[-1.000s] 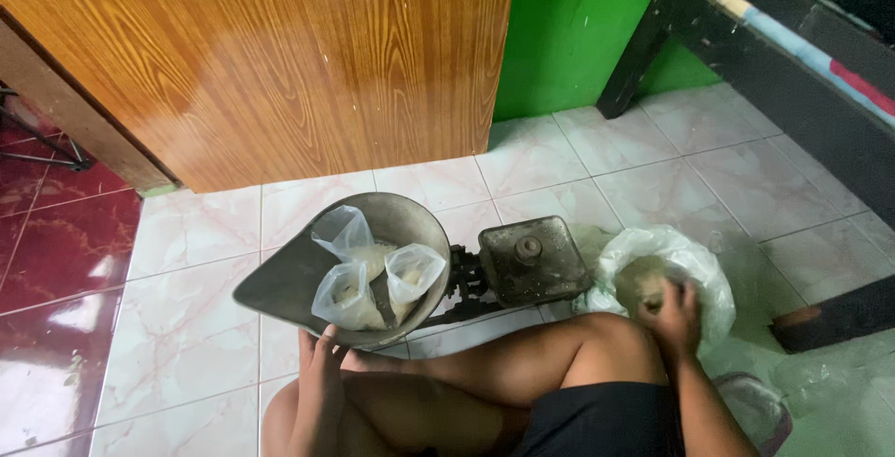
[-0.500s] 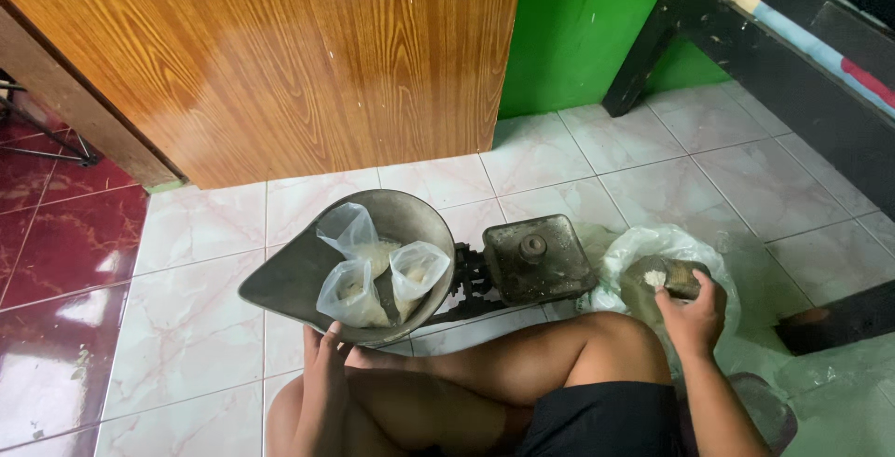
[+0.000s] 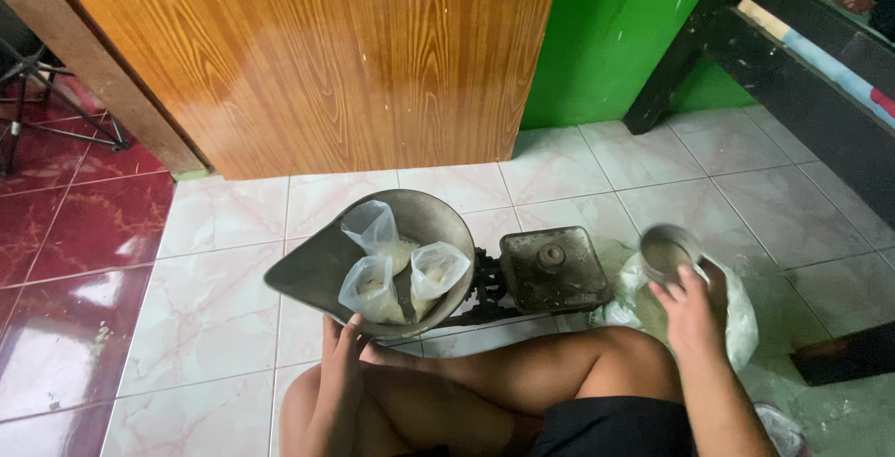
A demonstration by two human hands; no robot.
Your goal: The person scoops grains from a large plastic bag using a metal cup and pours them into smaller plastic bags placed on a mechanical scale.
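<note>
While the right hand (image 3: 692,312) grips a metal cup (image 3: 667,252) above the white sack (image 3: 736,312), left hand (image 3: 343,350) open under scale pan (image 3: 317,275)

Three small clear plastic bags (image 3: 401,266) of whitish grain lie in your scale pan (image 3: 308,280); a larger clear bag (image 3: 736,312) sits right.

Standing behind: varnished wooden door (image 3: 308,56), green wall (image 3: 606,28). Lying beneath: pale marbled floor tiles (image 3: 224,224), red tiles (image 3: 65,261). Leaning at right: dark bed frame (image 3: 792,84).
</note>
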